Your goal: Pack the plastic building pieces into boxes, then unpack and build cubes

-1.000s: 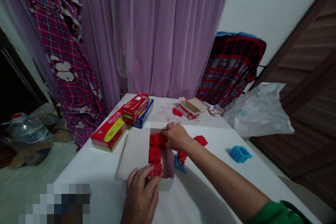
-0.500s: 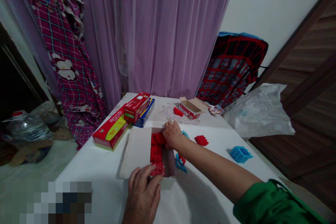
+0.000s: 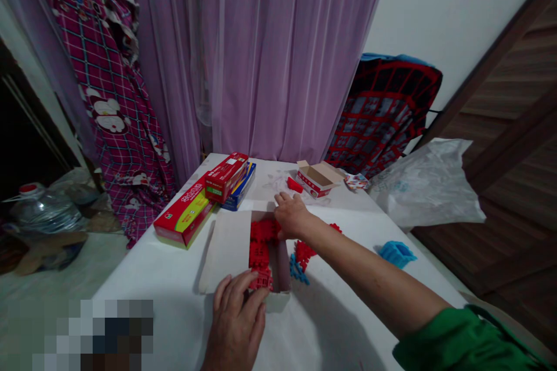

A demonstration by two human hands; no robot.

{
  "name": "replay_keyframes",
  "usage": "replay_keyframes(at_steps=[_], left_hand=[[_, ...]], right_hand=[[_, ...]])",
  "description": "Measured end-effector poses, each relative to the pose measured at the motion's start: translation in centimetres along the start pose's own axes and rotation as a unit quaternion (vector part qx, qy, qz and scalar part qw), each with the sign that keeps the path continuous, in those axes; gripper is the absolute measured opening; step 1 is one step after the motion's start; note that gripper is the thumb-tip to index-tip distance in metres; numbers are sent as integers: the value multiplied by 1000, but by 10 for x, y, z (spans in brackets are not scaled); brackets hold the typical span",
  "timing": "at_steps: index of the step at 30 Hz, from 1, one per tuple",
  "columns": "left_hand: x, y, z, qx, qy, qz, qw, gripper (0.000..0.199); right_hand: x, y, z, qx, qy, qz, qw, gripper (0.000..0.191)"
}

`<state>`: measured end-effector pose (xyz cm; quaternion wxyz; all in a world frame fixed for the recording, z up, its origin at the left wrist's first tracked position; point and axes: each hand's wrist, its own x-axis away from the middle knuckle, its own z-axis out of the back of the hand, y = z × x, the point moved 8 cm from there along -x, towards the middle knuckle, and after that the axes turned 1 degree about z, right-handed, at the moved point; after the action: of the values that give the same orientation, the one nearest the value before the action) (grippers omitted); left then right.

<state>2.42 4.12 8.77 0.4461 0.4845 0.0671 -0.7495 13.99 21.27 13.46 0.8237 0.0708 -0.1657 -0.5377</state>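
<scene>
A white cardboard box [image 3: 281, 299] lies with its lid [image 3: 226, 252] folded out to the left. Red plastic interlocking blocks [image 3: 260, 249] fill much of its left side. My left hand [image 3: 237, 316] grips the near edge of the box, its fingertips reaching over the wall onto the nearest red block. At the far right corner, my right hand [image 3: 292, 215] lies over the rim, fingers loosely bent and apart; its underside is hidden. Just right of the box are blue toothed pieces [image 3: 298, 270] and red ones [image 3: 304, 254], partly covered by my right forearm.
At the left stand red cartons [image 3: 185, 217] and a blue carton [image 3: 237, 191]. Toward the back are a small open carton [image 3: 319, 179] and a red piece [image 3: 295, 185]. A blue block [image 3: 397, 254] sits on the right, near a clear plastic bag [image 3: 429, 185] at the table edge.
My right hand has shifted slightly right and away, uncovering more red blocks in the far right of the box. My left hand and the box stay in place.
</scene>
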Motion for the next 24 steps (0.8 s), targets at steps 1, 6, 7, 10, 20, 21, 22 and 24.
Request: replay_keyframes(at_steps=[1,6,7,10,20,21,22,24], left_hand=[[0,0,0,2,2,3,1000,26],[-3,2,3,1,-2,-1,1000,26],[-3,3,3,0,-6,-5,1000,26],[-2,3,3,-1,-10,-6,1000,27],[-3,2,2,-3,-13,-4,1000,26],[-3,3,2,-2,-13,-5,1000,26],[-4,3,3,-1,-13,-6,1000,25],[-4,4,4,2,-9,-8,1000,25]], right_hand=[[3,5,5,-13,5,-2,1000,63],[12,22,11,-77,38,-24,996,62],[13,23,8,-87,46,-32,995,62],[12,20,-4,-128,71,-43,988,64],[10,9,-13,-107,61,-9,992,51],[10,8,-14,-99,51,-10,994,48],[9,5,-15,-92,39,-11,995,47],[8,0,-18,-77,15,-17,997,47]])
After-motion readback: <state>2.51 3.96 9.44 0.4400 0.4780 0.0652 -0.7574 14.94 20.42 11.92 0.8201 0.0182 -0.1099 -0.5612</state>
